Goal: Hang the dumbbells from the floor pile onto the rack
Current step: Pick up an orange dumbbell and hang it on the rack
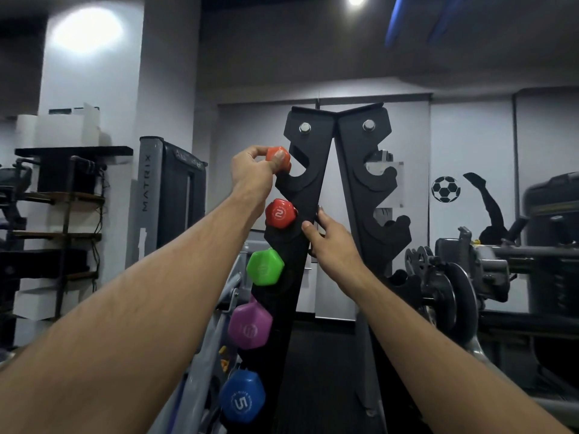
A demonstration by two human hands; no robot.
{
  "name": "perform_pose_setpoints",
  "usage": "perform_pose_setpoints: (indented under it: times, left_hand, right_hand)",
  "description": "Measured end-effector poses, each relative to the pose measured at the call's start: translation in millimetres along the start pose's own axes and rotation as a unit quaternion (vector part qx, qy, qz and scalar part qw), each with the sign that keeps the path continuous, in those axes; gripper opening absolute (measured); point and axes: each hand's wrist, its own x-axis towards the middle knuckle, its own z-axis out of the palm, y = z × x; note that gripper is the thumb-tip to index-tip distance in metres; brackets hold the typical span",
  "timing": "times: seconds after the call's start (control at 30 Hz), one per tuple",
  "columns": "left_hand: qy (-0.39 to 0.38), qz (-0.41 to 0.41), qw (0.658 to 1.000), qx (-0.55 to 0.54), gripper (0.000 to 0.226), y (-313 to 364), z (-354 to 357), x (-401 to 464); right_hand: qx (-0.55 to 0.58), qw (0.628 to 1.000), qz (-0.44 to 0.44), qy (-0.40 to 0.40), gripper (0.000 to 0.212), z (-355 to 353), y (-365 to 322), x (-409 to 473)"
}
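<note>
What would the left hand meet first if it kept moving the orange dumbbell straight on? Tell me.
Probably the rack's top hook: the left hand holds the orange dumbbell just beside it. Depth is unclear.

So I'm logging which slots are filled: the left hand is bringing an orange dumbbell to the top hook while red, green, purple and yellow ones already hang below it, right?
Not quite. The lowest hanging dumbbell is blue, marked 5, not yellow, as the head view shows. The rest holds: the left hand brings the orange dumbbell to the top hook of the rack, with the red, green and purple ones hanging below.
</note>
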Motion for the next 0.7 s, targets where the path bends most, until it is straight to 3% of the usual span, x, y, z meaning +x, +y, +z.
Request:
perform_pose_setpoints:
  times: [0.33, 0.7]
  left_hand:
    - [-0.114, -0.003, 0.992, 0.046, 0.032, -1, 6, -3]
    - [-0.145, -0.007, 0.987, 0.075, 0.047, -1, -1, -8]
  right_hand:
    - [-0.006, 1.000, -0.004, 0.008, 0.065, 1, 0, -2]
    - [0.019, 1.000, -0.001, 0.010, 0.056, -1, -5, -7]
